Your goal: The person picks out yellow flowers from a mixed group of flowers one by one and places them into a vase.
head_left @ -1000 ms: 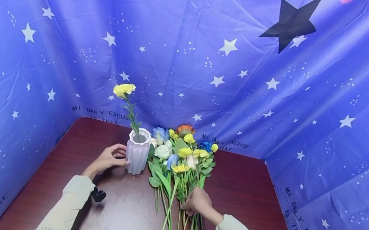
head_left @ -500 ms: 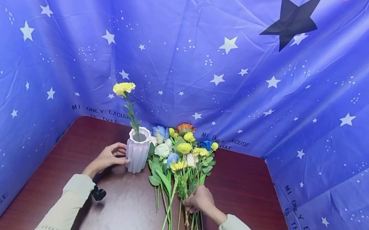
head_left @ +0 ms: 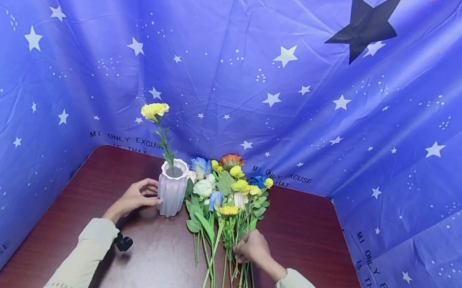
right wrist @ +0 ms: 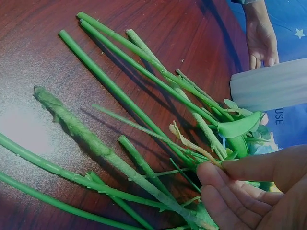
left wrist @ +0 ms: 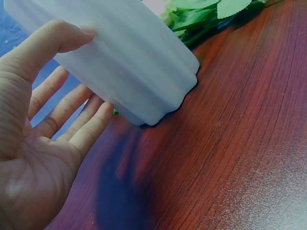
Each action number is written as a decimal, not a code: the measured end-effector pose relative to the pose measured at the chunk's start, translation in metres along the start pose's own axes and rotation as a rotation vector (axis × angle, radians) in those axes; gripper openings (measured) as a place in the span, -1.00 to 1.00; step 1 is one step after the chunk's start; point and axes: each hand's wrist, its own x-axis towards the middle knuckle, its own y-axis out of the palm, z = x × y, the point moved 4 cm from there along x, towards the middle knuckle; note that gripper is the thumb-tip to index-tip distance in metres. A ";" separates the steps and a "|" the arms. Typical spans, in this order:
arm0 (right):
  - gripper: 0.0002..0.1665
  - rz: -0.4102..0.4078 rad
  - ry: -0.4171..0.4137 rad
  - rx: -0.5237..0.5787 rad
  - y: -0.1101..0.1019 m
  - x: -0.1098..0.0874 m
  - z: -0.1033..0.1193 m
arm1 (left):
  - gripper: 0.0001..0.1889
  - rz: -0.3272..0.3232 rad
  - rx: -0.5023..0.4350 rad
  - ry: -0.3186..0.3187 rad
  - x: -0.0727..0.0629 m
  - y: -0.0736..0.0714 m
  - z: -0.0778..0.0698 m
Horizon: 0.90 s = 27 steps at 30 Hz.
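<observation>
A pale lilac fluted vase [head_left: 172,193] stands upright on the table, with one yellow carnation [head_left: 154,111] leaning left out of its mouth. My left hand [head_left: 136,197] holds the vase's left side: in the left wrist view the thumb lies on its wall and the fingertips reach its edge. To the right lies a loose bunch of flowers, stems toward me. Among its stems my right hand [head_left: 253,247] pinches a thin brownish flower stem [right wrist: 189,143] between thumb and index finger. Yellow blooms [head_left: 229,210] sit just above that hand; which one belongs to the pinched stem is partly hidden.
White roses [head_left: 205,187], blue flowers [head_left: 200,165] and an orange flower [head_left: 232,160] lie at the bunch's far end, close beside the vase. Several green stems [head_left: 213,287] point to the table's front edge. A starry blue cloth [head_left: 229,90] surrounds the dark red table [head_left: 311,232].
My right hand has shifted slightly up and right among the stems. Yellow blooms above it have swayed, ending further right. My left hand and the vase have stayed in place.
</observation>
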 end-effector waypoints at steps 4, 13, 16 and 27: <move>-0.85 0.006 0.012 0.021 0.000 0.002 0.000 | -0.42 0.001 -0.004 0.002 0.000 0.000 0.000; -0.92 0.069 0.025 0.158 0.000 0.005 0.006 | -0.44 0.001 -0.010 0.013 0.000 0.001 -0.001; -0.93 0.086 0.039 0.177 0.000 0.006 0.005 | -0.44 0.002 -0.011 0.014 0.000 0.001 0.000; -0.87 0.145 0.137 0.246 0.003 0.012 0.003 | -0.45 0.005 -0.018 0.023 0.000 0.001 -0.001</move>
